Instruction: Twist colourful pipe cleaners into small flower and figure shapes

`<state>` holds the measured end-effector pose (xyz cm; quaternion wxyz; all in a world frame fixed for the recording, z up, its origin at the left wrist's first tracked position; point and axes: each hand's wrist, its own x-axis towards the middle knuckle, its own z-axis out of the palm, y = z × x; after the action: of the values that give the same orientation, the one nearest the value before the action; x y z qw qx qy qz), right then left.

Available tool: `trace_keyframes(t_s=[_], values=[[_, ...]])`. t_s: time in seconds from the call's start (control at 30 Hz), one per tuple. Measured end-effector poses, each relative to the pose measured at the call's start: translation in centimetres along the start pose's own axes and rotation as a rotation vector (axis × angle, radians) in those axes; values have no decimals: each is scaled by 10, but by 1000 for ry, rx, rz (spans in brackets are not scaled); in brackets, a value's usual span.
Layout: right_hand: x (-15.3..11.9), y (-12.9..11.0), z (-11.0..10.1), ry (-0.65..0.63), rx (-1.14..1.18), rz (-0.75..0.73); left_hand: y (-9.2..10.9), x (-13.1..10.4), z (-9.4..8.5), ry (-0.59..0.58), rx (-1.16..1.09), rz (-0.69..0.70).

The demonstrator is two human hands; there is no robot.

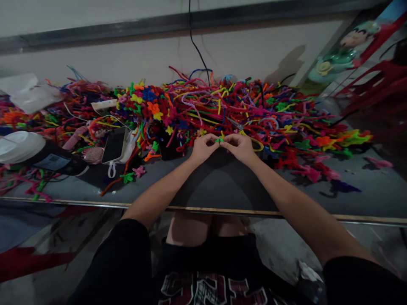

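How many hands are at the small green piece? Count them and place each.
2: the left hand at the green piece's left side, the right hand at its right, both before the colourful pile.

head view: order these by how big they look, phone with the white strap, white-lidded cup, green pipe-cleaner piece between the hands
1. white-lidded cup
2. phone
3. green pipe-cleaner piece, partly hidden but clearly smallest of what shows

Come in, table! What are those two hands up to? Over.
Left hand and right hand: both pinching. Small green fuzzy piece: held between them, partly hidden. Multicoloured heap of fuzzy stems: close beyond.
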<state>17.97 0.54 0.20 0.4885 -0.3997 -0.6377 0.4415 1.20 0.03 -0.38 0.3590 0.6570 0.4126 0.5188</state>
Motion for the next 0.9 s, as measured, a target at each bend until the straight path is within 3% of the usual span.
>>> trace_keyframes(t_s=[0.2, 0.33, 0.47, 0.7, 0.9], values=[[-2, -3, 0, -65, -134, -107, 2, 0, 4, 107, -6, -103], [-2, 0, -2, 20, -252, -169, 1, 0, 4, 27, -63, -115], [1, 4, -4, 62, -221, -140, -2, 1, 3, -1, -102, -72], [2, 1, -4, -20, -129, -54, 0, 3, -3, 61, 7, 45], [0, -3, -3, -30, -104, -49, -1, 5, -5, 75, -29, 16]])
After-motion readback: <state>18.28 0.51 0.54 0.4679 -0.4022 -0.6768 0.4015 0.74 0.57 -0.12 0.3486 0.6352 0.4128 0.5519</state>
